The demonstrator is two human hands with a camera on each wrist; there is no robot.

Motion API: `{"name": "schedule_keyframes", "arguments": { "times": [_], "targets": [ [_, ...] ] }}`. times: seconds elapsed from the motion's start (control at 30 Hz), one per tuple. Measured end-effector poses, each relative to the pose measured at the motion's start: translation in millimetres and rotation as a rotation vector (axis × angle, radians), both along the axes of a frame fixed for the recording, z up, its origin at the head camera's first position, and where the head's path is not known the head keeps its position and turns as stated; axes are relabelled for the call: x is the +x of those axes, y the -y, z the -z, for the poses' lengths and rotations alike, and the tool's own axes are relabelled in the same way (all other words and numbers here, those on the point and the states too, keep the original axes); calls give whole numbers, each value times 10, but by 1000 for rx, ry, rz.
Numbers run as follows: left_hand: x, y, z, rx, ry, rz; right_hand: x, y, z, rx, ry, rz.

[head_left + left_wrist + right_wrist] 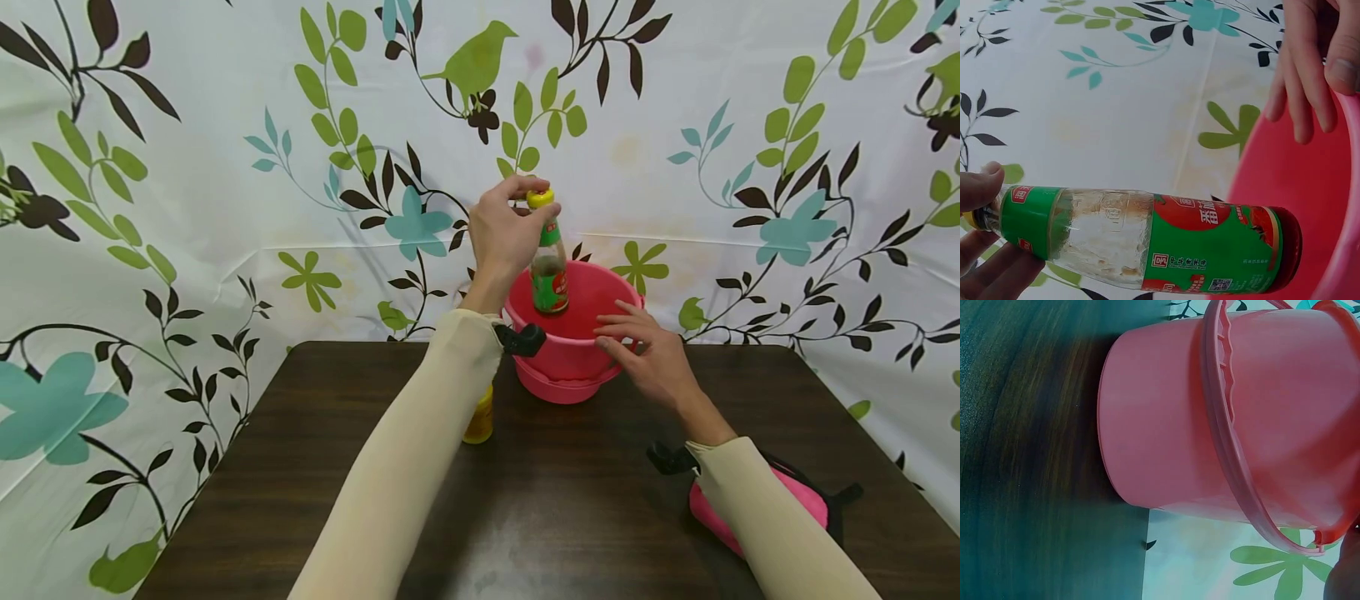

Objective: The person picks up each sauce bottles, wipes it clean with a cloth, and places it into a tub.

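My left hand grips a glass bottle by its neck, just below the yellow cap. The bottle has green labels with red tomato pictures, and dark red remains show at its base in the left wrist view. It hangs upright over the mouth of a pink bucket, its lower end at about rim height. At the bucket's right rim is my right hand, fingers loosely extended and holding nothing. The right wrist view shows the bucket's side and its lowered handle.
A yellow container stands on the dark wooden table, partly hidden by my left forearm. Under my right forearm lies a pink and black pouch. A patterned cloth hangs behind the table.
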State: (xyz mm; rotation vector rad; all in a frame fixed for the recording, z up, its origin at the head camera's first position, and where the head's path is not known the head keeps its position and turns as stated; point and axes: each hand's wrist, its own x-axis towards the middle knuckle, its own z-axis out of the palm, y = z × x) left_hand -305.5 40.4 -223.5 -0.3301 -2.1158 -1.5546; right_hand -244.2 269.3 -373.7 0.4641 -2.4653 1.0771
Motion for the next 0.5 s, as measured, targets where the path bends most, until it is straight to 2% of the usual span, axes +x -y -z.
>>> {"name": "schedule_keyframes", "arguments": {
  "times": [0.17,0.5],
  "targets": [
    [-60,-53,53,-12,22,-14,8,-5,-1,1,-8,-10],
    [-195,-144,176,-72,109,-21,7,-11,0,15,-17,-1]
  ]
}}
